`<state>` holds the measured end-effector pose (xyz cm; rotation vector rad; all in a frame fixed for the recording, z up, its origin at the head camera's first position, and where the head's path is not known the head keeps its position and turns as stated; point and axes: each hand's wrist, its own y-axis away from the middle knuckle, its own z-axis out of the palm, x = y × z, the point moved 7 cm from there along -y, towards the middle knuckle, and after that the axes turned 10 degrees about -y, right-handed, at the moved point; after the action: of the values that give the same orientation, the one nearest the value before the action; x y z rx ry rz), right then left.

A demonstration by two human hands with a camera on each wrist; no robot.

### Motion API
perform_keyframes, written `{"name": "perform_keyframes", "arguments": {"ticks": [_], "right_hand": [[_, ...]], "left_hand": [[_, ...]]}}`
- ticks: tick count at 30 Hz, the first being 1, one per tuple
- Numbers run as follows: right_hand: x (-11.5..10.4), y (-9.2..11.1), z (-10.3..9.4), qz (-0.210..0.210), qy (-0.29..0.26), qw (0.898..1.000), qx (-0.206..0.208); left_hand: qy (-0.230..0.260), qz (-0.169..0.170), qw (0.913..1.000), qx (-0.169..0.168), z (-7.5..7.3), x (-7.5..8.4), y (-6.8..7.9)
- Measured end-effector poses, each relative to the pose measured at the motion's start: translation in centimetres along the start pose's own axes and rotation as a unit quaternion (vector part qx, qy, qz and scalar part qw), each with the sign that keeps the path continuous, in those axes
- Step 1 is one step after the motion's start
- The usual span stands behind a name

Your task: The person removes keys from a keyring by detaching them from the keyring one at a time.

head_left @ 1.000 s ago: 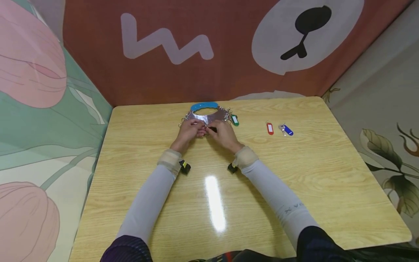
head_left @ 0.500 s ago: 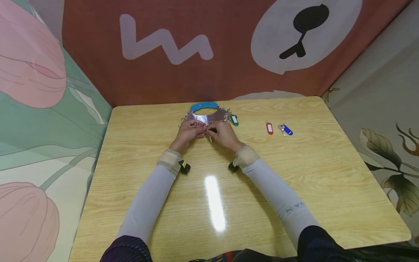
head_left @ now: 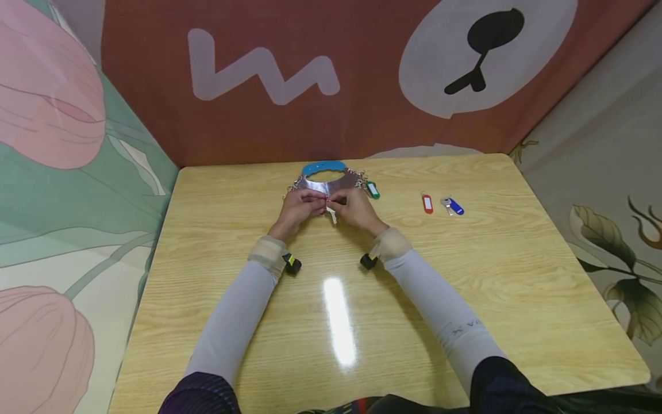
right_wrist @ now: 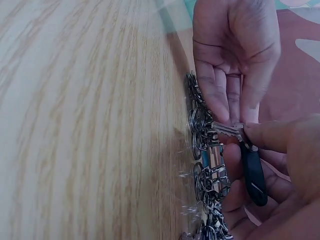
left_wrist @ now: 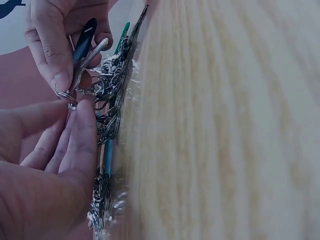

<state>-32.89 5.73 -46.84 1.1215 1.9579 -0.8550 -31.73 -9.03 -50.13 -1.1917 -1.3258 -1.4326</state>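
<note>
In the head view a key (head_left: pixel 333 217) shows between the left hand (head_left: pixel 299 208) and right hand (head_left: pixel 358 209), near side of the rack (head_left: pixel 314 186). The wrist views add its ring (left_wrist: pixel 63 94) and black tag (right_wrist: pixel 255 176): the right grip is narrow, holding key and tag; the left, also narrow, pinches the ring. A red tag (head_left: pixel 427 203) lies right.

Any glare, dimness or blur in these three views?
Head: white glare on the table, low in the frame; left wrist: dim, with a cool cast and softly blurred wood grain; right wrist: also dim, yet the teeth of the key show.
</note>
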Motion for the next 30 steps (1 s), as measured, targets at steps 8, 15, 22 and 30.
{"name": "perform_keyframes", "arguments": {"ticks": [8,15,22,30], "right_hand": [[-0.13,0.07,-0.32,0.007,-0.003,1.000,-0.007],[-0.09,0.05,-0.23,0.002,0.014,1.000,-0.015],[0.07,0.07,-0.08,0.017,0.014,1.000,-0.022],[-0.12,0.28,-0.14,0.020,0.001,0.999,-0.029]], "left_hand": [[-0.035,0.017,0.9992,-0.011,0.12,0.02,-0.04],[-0.015,0.006,0.9994,-0.032,0.42,-0.03,-0.08],[0.009,-0.007,0.9995,-0.030,0.52,-0.09,0.05],[-0.036,0.016,0.9991,-0.015,0.26,0.31,0.38]]}}
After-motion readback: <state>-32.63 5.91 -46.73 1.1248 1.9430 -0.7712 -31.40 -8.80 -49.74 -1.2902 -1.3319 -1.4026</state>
